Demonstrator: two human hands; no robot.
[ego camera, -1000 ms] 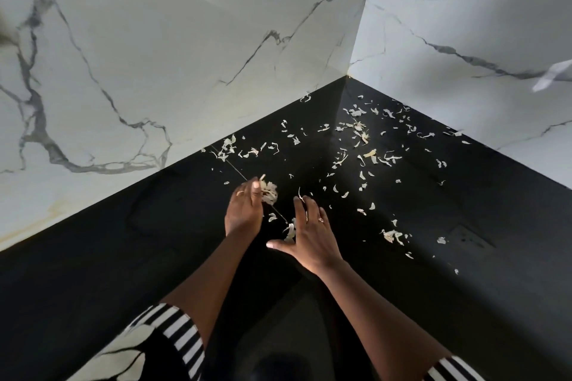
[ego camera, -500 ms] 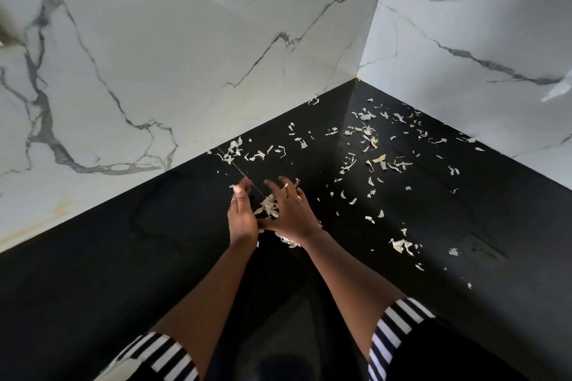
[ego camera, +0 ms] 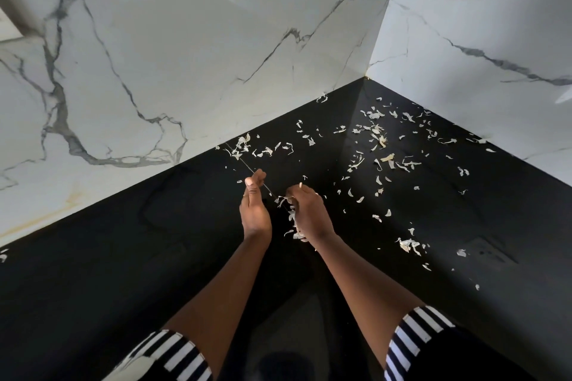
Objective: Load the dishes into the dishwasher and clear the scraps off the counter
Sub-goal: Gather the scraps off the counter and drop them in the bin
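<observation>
We look down into the corner of a black bench (ego camera: pixel 123 272) where two white, grey-veined marble walls (ego camera: pixel 185 40) meet. Pale, papery scraps (ego camera: pixel 376 145) lie strewn over the bench. They are thickest toward the corner and along the foot of the right-hand wall. A small cluster lies by the left-hand wall, and a few loose bits lie out to the right, well apart from the hands.

Both hands are near the middle of the bench, side by side and close together but not touching. The right hand (ego camera: pixel 311 215) is curled round a bunch of scraps; pieces stick out between its fingers and hang below the heel of the palm. The left hand (ego camera: pixel 254 210) is drawn into a loose fist, thumb laid on top of the forefinger; we cannot tell whether it holds anything.

A thin pale line (ego camera: pixel 240 158) runs across the bench from the left-hand wall toward the hands; we cannot tell whether it is a seam or a strand. Black-and-white striped sleeves (ego camera: pixel 182 353) show at the bottom edge, on both arms.
</observation>
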